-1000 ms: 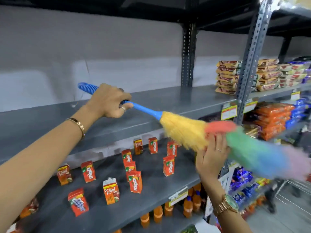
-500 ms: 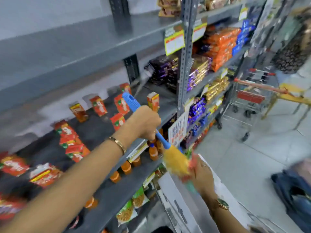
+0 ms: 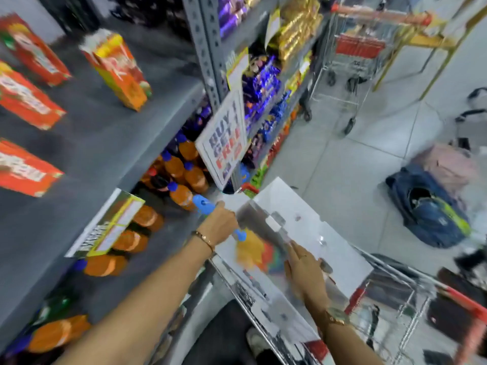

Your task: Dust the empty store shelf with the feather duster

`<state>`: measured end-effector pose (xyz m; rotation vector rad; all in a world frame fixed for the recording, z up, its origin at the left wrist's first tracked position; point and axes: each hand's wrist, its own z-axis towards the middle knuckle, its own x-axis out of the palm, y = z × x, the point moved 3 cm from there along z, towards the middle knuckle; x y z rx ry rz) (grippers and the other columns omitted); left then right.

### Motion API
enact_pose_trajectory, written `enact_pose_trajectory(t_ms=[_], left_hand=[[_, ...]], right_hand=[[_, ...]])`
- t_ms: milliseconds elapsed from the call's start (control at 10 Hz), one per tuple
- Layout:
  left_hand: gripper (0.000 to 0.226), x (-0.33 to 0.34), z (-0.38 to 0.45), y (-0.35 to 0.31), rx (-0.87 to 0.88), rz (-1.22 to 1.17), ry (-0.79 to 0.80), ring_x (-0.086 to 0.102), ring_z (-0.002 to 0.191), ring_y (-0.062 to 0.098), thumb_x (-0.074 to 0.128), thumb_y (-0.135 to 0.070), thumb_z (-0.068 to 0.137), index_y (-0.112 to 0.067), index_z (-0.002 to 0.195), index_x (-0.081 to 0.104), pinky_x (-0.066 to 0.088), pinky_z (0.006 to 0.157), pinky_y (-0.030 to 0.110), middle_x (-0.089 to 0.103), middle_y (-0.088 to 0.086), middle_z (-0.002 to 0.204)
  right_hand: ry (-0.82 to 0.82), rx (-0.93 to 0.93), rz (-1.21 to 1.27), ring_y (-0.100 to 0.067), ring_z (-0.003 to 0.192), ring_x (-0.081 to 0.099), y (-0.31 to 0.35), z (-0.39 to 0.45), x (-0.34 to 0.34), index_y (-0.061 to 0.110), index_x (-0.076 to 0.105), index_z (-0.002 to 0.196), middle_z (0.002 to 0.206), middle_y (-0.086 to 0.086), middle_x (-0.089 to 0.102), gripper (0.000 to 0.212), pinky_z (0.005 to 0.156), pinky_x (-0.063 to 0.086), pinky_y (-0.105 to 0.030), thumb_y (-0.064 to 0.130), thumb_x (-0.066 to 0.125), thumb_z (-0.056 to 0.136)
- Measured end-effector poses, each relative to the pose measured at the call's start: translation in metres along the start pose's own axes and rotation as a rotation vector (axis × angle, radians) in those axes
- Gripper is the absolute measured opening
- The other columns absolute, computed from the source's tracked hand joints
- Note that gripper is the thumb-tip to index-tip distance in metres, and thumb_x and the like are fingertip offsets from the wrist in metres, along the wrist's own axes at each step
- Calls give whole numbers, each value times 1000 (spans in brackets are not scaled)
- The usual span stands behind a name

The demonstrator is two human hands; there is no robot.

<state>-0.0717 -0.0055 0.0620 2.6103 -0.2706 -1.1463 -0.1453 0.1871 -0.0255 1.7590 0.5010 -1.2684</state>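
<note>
My left hand (image 3: 220, 223) grips the blue handle of the feather duster (image 3: 250, 248), low down in front of the shelving. The duster's yellow, red and green feathers are blurred and hang over a white cardboard box (image 3: 311, 233) that sits in a wire trolley. My right hand (image 3: 303, 270) rests flat with its fingers spread beside the feathers, on the box; whether it touches them I cannot tell. The empty grey shelf is out of view. A grey shelf (image 3: 105, 143) with scattered juice cartons fills the upper left.
Orange drink bottles (image 3: 184, 167) stand on the lower shelf next to a "BUY 1 GET 1 FREE" sign (image 3: 224, 143). A wire shopping trolley (image 3: 350, 64) stands in the aisle at top right. Bags (image 3: 427, 206) lie on the tiled floor at right.
My view has swung down from the empty shelf to the floor and trolley. Both hands and the duster have dropped from shelf height to just over the white box.
</note>
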Motion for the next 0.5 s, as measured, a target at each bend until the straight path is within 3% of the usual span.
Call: enact_pose_trajectory(t_ms=[100, 200, 300, 400, 500], left_hand=[[11, 19, 49, -16, -43, 80, -71, 69, 66, 14, 68, -34, 69, -24, 66, 72, 51, 76, 31, 72, -2, 66], [22, 42, 72, -32, -37, 23, 5, 65, 92, 24, 46, -14, 90, -14, 94, 68, 43, 94, 39, 71, 5, 95], [28, 62, 90, -41, -155, -122, -36, 53, 110, 31, 35, -4, 94, -7, 111, 58, 32, 103, 43, 62, 12, 114], [25, 74, 84, -46, -204, -227, -99, 52, 110, 30, 42, -9, 92, -9, 114, 53, 33, 102, 42, 60, 11, 115], [35, 80, 71, -50, -281, -220, -280, 60, 99, 25, 66, -27, 75, -13, 106, 60, 47, 89, 38, 68, 7, 99]], right_hand=[[104, 38, 28, -41, 90, 61, -24, 4, 43, -2, 59, 120, 109, -24, 63, 50, 75, 52, -46, 20, 38, 80], [141, 63, 17, -40, 95, 60, -31, 4, 58, -1, 59, 120, 114, -23, 62, 51, 78, 52, -47, 23, 36, 82], [146, 47, -31, -40, 100, 58, -43, 6, 72, -2, 58, 121, 118, -22, 60, 52, 84, 48, -47, 23, 33, 82], [146, 74, -74, -40, 103, 57, -44, 6, 73, -3, 58, 121, 120, -22, 59, 52, 87, 46, -49, 23, 31, 83], [102, 104, -94, -40, 102, 59, -37, 9, 68, -5, 60, 116, 116, -24, 61, 51, 84, 49, -50, 22, 31, 83]])
